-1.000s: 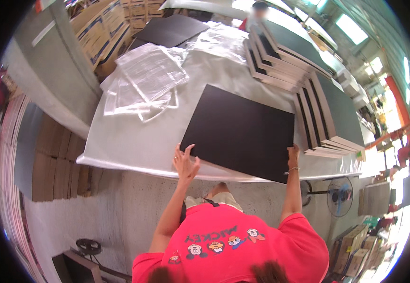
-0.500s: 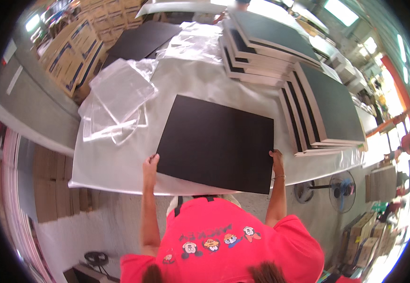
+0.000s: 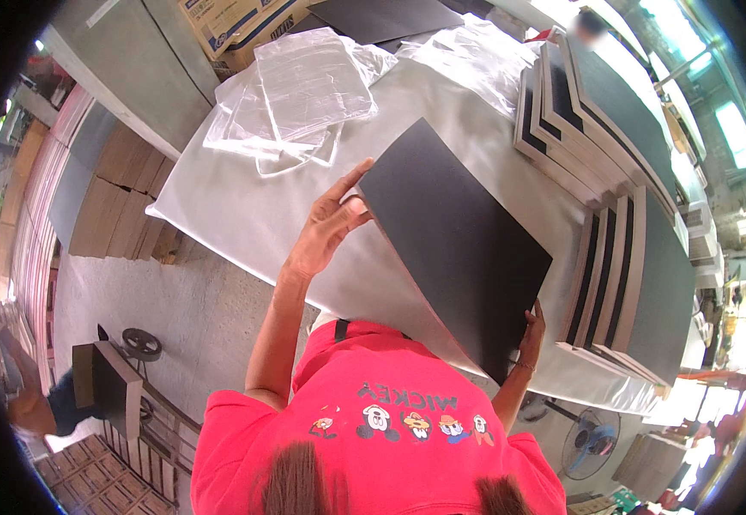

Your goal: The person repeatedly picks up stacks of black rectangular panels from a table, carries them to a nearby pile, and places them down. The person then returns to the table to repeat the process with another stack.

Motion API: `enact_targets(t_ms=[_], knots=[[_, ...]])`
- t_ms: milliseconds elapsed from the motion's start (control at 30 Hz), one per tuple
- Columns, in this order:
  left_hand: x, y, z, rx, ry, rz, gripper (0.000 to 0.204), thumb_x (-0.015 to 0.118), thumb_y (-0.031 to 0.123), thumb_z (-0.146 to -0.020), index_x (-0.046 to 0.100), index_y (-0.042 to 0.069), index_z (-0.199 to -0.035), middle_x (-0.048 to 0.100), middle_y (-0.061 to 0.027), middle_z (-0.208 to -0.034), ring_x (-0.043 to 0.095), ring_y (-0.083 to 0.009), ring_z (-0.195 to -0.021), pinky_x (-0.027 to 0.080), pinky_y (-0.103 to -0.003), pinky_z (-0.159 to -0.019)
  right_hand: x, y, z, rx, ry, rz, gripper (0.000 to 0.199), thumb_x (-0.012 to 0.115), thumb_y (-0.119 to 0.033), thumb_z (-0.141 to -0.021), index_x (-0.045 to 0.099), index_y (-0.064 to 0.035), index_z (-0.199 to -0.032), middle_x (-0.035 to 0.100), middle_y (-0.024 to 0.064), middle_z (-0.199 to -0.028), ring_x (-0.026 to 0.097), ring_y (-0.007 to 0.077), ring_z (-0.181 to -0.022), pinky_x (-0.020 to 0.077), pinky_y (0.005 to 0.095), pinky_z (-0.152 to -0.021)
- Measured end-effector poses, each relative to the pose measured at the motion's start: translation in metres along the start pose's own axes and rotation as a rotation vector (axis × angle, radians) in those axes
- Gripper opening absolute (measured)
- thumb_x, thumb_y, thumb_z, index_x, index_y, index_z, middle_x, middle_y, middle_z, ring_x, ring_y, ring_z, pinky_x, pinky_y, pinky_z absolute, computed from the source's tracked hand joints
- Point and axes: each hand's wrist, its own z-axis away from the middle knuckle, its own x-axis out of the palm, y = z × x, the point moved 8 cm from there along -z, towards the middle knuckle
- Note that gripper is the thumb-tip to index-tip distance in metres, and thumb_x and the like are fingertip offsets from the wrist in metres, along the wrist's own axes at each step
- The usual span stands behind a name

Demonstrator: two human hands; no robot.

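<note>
A flat rectangular black board (image 3: pixel 459 249) is held tilted above the white-covered table (image 3: pixel 244 206). My left hand (image 3: pixel 330 223) grips its left edge, with the thumb and fingers closed on either side. At the lower right corner, my right hand (image 3: pixel 529 342) is closed on the board's other edge, its fingers partly hidden behind it. To the right of the board stand stacked dark-topped panels with pale edges (image 3: pixel 656 283). Clear plastic bags (image 3: pixel 317 90) lie on the table beyond my left hand.
A second stack of dark panels (image 3: pixel 622 103) stands at the far right. More clear plastic (image 3: pixel 467 64) and a dark sheet (image 3: pixel 381 19) lie at the back. Cardboard boxes (image 3: pixel 240 26) are behind. A fan (image 3: pixel 590 442) stands at the lower right; at the lower left a person (image 3: pixel 34 412) is beside a cart.
My left hand has risen and moved away from me, tilting and turning the black board. The view has swung left, bringing a person and a cart into sight.
</note>
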Motion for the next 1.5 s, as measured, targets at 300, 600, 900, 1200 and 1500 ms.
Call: enact_targets(t_ms=[300,600,900,1200,1500], knots=[[0.038,0.021,0.0,0.136,0.05,-0.107,0.06,0.074,0.024,-0.08,0.051,0.006,-0.132,0.036,-0.0048,-0.14,0.051,-0.0137,-0.11,0.043,-0.026,-0.089,0.01,-0.012,0.007,0.076,-0.07,-0.01,0.064,0.048,-0.003,-0.079,0.034,0.0012,-0.141,0.045,0.0128,-0.139,0.041,0.0203,-0.126,0.0249,0.0297,-0.109],[0.086,0.041,-0.004,0.181,-0.051,-0.06,0.061,0.076,0.019,-0.076,0.052,0.006,-0.131,0.04,-0.0062,-0.137,0.048,-0.0164,-0.114,0.041,-0.029,-0.092,-0.026,0.028,-0.024,0.042,-0.161,-0.088,0.067,0.053,-0.006,-0.078,0.032,0.0013,-0.142,0.037,0.014,-0.145,0.033,0.0204,-0.132,0.0192,0.0329,-0.112],[0.093,0.041,-0.011,0.181,-0.049,-0.083,0.059,0.077,0.019,-0.075,0.054,0.008,-0.129,0.042,-0.004,-0.135,0.05,-0.0152,-0.11,0.044,-0.028,-0.09,-0.007,0.011,-0.01,0.074,-0.197,-0.128,0.068,0.053,-0.005,-0.079,0.03,0.0022,-0.142,0.04,0.0145,-0.142,0.042,0.0209,-0.126,0.0311,0.0284,-0.106],[0.108,0.047,-0.012,0.195,-0.142,-0.036,0.061,0.073,-0.002,-0.075,0.051,0.01,-0.131,0.037,-0.0011,-0.133,0.05,-0.0115,-0.099,0.056,-0.025,-0.086,-0.011,0.013,-0.01,0.064,-0.139,-0.142,0.067,0.051,-0.005,-0.081,0.028,0.0023,-0.143,0.038,0.0136,-0.143,0.044,0.0217,-0.124,0.0322,0.0297,-0.105],[0.126,0.049,-0.012,0.189,-0.174,-0.008,0.061,0.074,-0.003,-0.074,0.052,0.01,-0.13,0.037,-0.0016,-0.13,0.05,-0.0106,-0.098,0.056,-0.027,-0.087,-0.011,0.012,-0.007,0.144,-0.169,-0.161,0.064,0.047,-0.001,-0.084,0.028,-0.002,-0.144,0.038,0.014,-0.143,0.043,0.0226,-0.125,0.0329,0.0312,-0.106]])
